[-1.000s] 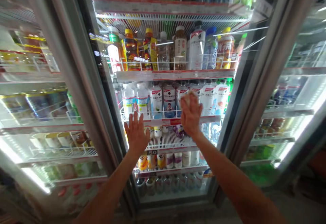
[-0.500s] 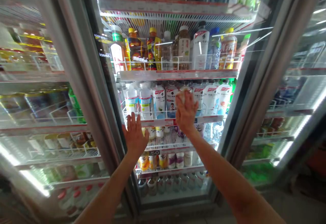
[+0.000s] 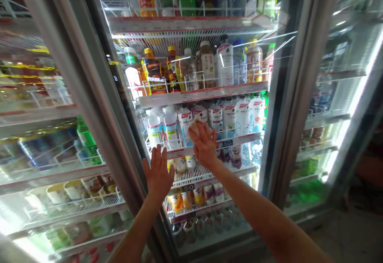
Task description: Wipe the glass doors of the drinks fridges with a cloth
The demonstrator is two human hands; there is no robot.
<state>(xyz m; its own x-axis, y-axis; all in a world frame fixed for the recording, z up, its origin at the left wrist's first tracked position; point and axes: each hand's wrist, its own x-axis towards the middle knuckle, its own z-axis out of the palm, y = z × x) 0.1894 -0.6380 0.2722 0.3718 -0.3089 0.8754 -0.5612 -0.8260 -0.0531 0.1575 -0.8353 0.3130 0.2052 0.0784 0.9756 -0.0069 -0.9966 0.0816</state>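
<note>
A glass cooler door (image 3: pixel 221 241) in a metal frame stands in front of me, with shelves of bottled drinks behind it. My left hand (image 3: pixel 158 173) lies flat against the left side of the glass, fingers spread and holding nothing. Under my right hand (image 3: pixel 206 143) is a pale, crumpled cloth (image 3: pixel 195 129), pressed to the glass near the middle. The palm side of that hand and part of the cloth are hidden. Behind the right hand stand white-labelled bottles (image 3: pixel 229 115) on the middle shelf.
A metal door frame (image 3: pixel 72 83) runs along the left, with another cooler section of cans and bottles beyond it. On the right is a second door post (image 3: pixel 295 95). Price strips (image 3: pixel 206 93) edge the shelves inside, and a tiled floor (image 3: pixel 344 231) shows at lower right.
My right hand has moved left and slightly down over the glass with the cloth. My left hand stays at about the same spot by the frame, while the view has shifted.
</note>
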